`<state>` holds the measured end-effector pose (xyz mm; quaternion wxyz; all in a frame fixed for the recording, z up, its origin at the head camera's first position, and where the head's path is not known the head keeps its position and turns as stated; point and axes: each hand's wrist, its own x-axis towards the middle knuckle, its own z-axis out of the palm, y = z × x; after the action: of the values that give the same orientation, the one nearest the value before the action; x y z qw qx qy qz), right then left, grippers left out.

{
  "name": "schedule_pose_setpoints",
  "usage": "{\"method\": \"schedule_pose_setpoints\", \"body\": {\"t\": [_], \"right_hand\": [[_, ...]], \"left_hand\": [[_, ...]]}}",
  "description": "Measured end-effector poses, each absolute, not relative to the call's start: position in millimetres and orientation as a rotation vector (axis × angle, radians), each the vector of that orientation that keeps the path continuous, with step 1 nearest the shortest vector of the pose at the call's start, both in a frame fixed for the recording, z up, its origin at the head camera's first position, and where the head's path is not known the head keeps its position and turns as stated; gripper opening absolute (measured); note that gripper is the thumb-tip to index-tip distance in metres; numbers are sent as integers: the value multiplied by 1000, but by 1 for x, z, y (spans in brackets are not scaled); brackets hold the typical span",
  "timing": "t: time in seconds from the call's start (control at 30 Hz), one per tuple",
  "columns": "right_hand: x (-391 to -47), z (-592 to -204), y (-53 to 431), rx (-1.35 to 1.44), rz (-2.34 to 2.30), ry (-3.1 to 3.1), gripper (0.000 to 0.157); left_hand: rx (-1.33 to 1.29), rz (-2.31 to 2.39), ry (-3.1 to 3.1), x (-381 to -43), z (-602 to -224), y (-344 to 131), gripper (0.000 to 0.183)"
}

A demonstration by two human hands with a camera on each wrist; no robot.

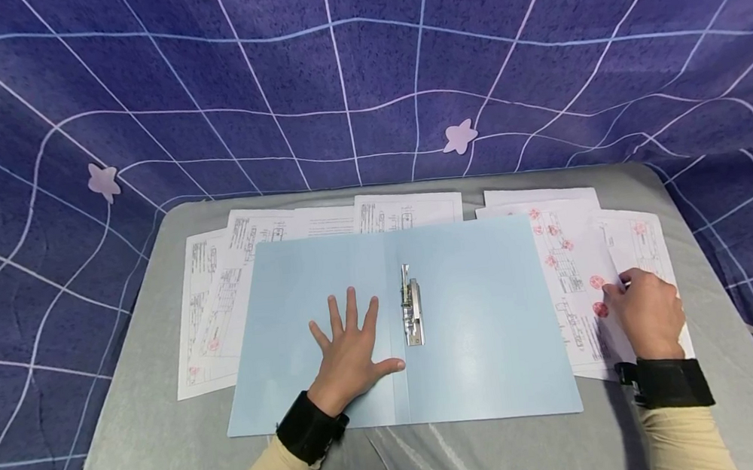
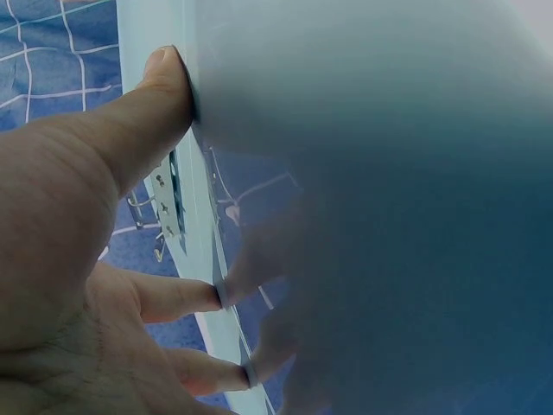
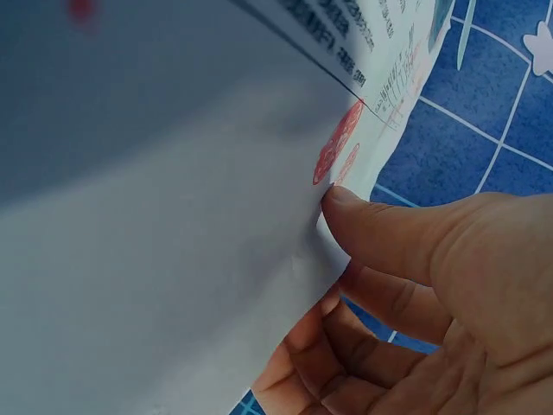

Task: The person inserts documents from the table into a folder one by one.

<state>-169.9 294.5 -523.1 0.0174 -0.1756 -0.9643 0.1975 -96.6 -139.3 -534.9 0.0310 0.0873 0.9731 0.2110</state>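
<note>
A purple-blue grid-patterned cloth (image 1: 286, 70) rises behind a grey-covered table (image 1: 144, 439). On the table the pale blue folder (image 1: 491, 368) lies open, hiding parts of the loose papers (image 1: 202, 376) at its left and far edges and of the stamped sheets (image 1: 570, 231) to its right. The left hand (image 1: 350, 355) rests on the folder's left cover, its grip spread wide and holding nothing; the left wrist view adds fingertips mirrored in a glossy, partly blurred surface. The right hand (image 1: 649, 311) has its grip closed on a stamped sheet's edge; the right wrist view alone shows fingers curled behind it. How many sheets it pinches, I cannot tell. Inside the folder, beside the spine, sits a metal clip (image 1: 413, 315).
</note>
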Motion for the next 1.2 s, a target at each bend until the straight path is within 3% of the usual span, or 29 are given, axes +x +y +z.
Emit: {"method": "schedule_pose_setpoints", "body": {"t": [0.7, 0.87, 1.2], "right_hand": [[-162, -511, 313, -356, 648, -2798, 20], [-155, -497, 323, -320, 646, -2639, 20], [-143, -453, 341, -509, 666, -2479, 25]], "left_hand": [[263, 683, 2985, -96, -535, -141, 109], [261, 682, 2969, -97, -535, -141, 109], [261, 679, 2971, -97, -535, -141, 110]]}}
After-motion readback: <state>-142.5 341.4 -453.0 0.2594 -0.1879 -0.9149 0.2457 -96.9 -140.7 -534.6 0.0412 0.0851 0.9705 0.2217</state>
